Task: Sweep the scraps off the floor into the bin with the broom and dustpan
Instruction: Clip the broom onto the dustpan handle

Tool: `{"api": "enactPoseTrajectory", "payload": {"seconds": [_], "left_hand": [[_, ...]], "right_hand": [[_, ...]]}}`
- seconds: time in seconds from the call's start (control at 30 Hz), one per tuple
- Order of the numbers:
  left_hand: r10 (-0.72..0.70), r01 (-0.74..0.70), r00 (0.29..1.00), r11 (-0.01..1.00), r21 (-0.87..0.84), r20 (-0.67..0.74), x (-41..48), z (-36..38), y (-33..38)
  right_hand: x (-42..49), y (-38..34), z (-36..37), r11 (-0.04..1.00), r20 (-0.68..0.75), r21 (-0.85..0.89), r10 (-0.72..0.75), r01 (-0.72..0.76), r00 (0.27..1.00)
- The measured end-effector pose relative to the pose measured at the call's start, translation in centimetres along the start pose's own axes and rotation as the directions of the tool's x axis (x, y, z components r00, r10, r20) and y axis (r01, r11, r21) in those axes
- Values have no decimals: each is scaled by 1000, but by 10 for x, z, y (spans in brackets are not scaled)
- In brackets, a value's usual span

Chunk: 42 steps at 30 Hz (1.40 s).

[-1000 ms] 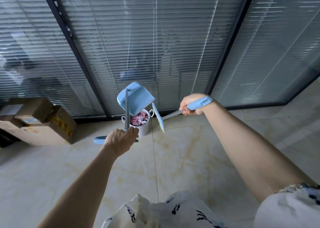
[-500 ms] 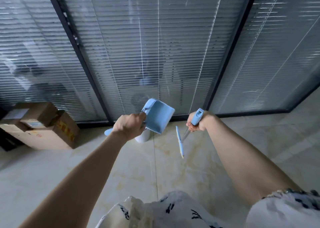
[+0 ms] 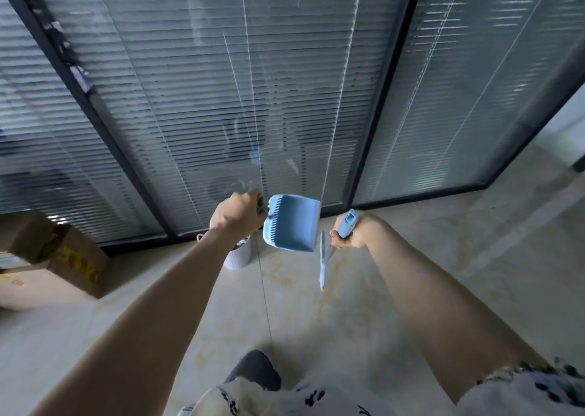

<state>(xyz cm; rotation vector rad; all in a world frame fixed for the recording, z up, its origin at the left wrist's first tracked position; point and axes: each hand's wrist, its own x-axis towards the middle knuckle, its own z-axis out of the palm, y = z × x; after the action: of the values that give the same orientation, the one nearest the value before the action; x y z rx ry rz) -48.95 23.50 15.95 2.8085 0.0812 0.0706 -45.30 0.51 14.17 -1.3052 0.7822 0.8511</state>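
So, floor (image 3: 316,314): I see no scraps left on the tiles in view, so the sweeping looks done to me
bin (image 3: 238,256): stands by the glass wall, partly behind my left forearm, pinkish scraps showing inside
dustpan (image 3: 292,224): held up off the floor just right of the bin, looks empty
left hand (image 3: 235,214): clenched round the dustpan's handle
right hand (image 3: 349,235): fingers wrapped round the broom (image 3: 323,262), head hanging clear of the floor
left to do: I judge only putting the tools away

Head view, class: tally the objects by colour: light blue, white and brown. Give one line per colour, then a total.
Light blue: 2, the dustpan and the broom
White: 1, the bin
Brown: 1, the cardboard box
Total: 4
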Motion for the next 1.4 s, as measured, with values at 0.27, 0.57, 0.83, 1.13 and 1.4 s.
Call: {"api": "enactPoseTrajectory", "payload": {"seconds": [0.27, 0.57, 0.83, 1.13, 1.4], "left_hand": [[67, -73, 987, 997, 39, 143, 81, 24, -11], [194, -251, 933, 955, 161, 303, 186, 53, -32], [375, -558, 791, 765, 321, 483, 247, 82, -49], [432, -769, 606, 533, 353, 668, 317, 116, -56], [490, -786, 602, 504, 358, 631, 401, 140, -53]], "right_hand": [[44, -37, 2, 941, -51, 339, 27, -9, 998], [115, -102, 38, 936, -111, 352, 57, -14, 992], [150, -130, 70, 900, -165, 432, 20, 54, 986], [196, -185, 91, 918, -123, 396, 41, 11, 992], [246, -238, 107, 970, -115, 236, 88, -59, 989]]}}
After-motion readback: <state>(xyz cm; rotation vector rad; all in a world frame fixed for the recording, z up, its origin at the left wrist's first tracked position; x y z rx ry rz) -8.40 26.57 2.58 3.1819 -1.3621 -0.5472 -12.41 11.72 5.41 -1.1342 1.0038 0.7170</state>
